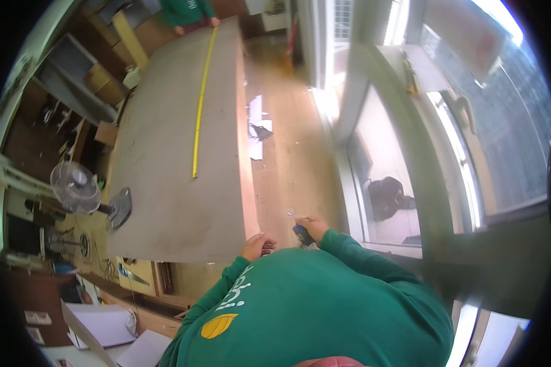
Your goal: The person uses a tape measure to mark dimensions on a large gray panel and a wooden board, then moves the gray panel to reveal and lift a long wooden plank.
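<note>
left of centre, the matt grey table (159,183) bears a thin yellow tape measure (199,113), best kept flat and parallel to the pale wooden edge (246,189) for a true reading. at lower centre, the left hand (258,246) curls loosely by the table's corner, seemingly empty; to its right, the right hand (314,229) grips a dark blue object (301,233), kind unclear.

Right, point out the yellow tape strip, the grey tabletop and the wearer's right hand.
Yellow tape strip (201,101), head view: middle.
Grey tabletop (156,128), head view: bare surface.
Wearer's right hand (314,227), head view: back.
</note>
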Motion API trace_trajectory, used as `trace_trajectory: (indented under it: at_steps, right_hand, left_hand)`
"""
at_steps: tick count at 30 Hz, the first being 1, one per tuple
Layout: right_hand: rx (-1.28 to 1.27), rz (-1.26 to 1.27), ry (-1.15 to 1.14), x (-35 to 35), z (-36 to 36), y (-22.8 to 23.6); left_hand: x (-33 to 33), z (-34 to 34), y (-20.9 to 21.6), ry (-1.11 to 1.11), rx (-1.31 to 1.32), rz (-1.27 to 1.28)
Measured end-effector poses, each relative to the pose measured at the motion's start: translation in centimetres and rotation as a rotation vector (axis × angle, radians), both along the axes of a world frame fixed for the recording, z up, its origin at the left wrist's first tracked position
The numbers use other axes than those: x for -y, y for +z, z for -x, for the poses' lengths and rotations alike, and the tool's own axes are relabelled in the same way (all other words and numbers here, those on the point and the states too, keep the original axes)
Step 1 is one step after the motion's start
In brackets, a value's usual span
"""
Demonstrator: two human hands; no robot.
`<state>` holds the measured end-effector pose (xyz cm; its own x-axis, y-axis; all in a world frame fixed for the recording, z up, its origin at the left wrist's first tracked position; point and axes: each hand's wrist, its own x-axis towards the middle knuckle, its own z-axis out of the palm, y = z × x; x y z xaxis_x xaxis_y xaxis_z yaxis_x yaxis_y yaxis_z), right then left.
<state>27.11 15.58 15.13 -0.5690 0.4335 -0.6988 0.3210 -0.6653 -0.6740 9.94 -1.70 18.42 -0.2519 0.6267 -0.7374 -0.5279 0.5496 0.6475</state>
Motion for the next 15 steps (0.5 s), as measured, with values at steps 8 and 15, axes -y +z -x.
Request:
trace_trajectory:
  at_steps: [8, 15]
  right_hand:
    - [0.262, -0.265, 0.165, -1.7, -4.2, -7.0]
    - [0.399, -0.311, 0.326, -2.8, -9.7, -9.4]
  left_hand:
    - [4.0, 0.7, 3.5, -0.286, -0.164, -0.174]
    - [10.9, 0.9, 2.6, -0.251, -0.268, -0.208]
